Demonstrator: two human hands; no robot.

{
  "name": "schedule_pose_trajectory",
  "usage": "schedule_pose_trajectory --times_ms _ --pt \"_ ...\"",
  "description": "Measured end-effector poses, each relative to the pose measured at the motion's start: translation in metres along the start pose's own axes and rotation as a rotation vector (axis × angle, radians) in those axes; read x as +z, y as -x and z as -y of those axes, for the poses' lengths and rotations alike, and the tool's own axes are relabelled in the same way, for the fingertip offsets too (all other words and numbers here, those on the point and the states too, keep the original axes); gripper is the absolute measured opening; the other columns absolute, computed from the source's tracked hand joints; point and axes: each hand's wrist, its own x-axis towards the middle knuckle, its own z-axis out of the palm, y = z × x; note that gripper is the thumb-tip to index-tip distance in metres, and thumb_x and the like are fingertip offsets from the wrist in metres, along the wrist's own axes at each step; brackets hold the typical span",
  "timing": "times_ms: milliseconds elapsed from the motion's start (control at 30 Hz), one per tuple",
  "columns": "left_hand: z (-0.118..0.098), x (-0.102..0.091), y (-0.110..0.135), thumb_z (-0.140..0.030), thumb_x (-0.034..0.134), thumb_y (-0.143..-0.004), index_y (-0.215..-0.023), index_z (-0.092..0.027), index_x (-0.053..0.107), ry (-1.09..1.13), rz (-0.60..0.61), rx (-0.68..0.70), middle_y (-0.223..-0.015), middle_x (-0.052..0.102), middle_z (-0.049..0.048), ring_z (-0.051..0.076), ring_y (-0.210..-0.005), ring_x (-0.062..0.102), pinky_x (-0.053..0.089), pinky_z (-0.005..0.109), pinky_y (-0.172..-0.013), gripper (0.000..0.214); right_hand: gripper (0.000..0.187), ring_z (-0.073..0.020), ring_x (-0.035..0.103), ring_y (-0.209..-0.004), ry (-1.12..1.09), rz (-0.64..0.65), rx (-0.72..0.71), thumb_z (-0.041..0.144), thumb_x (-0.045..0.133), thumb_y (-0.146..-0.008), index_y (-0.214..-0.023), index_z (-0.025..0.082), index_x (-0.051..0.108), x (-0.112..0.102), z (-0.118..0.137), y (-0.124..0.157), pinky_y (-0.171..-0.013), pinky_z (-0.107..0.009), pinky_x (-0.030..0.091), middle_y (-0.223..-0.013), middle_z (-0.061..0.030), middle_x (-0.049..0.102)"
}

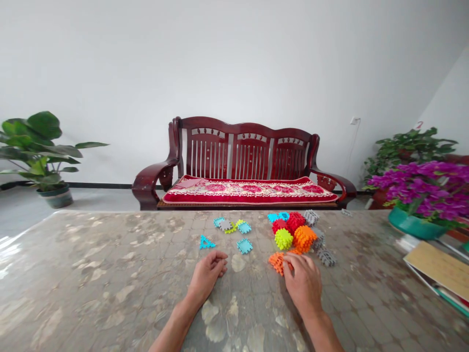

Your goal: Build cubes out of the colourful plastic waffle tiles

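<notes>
My right hand [303,279] reaches over orange interlocking building tiles [277,263], its thumb and fingertips closed on them; the exact grip is partly hidden. My left hand [210,270] rests on the table with its fingers curled in, and nothing shows in them. Just beyond it lie a blue triangular tile [207,242] and a teal square tile [244,246]. Farther back, a grey tile [225,225], a lime tile [231,229] and teal tiles lie close together. Stacks of orange [305,238], lime [283,239] and red [295,222] tiles stand past my right hand.
Grey tiles [326,256] and blue tiles [278,216] border the stacks. On the patterned table [120,293], a teal pot [415,223] of purple flowers and a brown notebook [441,266] lie at the right. Behind the table stands a wooden bench [252,151].
</notes>
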Motion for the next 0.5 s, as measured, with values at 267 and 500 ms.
schedule_pose_trajectory --times_ms 267,500 --pt "0.003 -0.022 -0.009 -0.042 0.058 -0.074 -0.088 -0.02 0.067 -0.207 -0.207 0.151 -0.071 0.068 -0.0001 0.017 -0.067 0.064 0.05 0.027 -0.067 0.027 0.018 -0.0205 0.058 -0.098 -0.148 0.071 -0.137 0.02 0.051 -0.089 -0.094 0.025 0.067 0.008 0.022 0.006 -0.091 -0.038 0.041 -0.101 -0.003 0.071" --pt "-0.008 -0.049 -0.007 -0.031 0.049 -0.08 -0.097 -0.021 0.067 -0.451 -0.449 0.111 -0.098 0.074 0.0046 0.022 -0.093 0.067 0.049 0.032 -0.086 0.027 0.029 -0.0223 0.057 -0.104 -0.194 0.186 -0.186 0.01 0.055 -0.08 -0.102 0.027 0.065 0.013 0.062 0.01 -0.095 -0.041 0.042 -0.107 -0.0025 0.068"
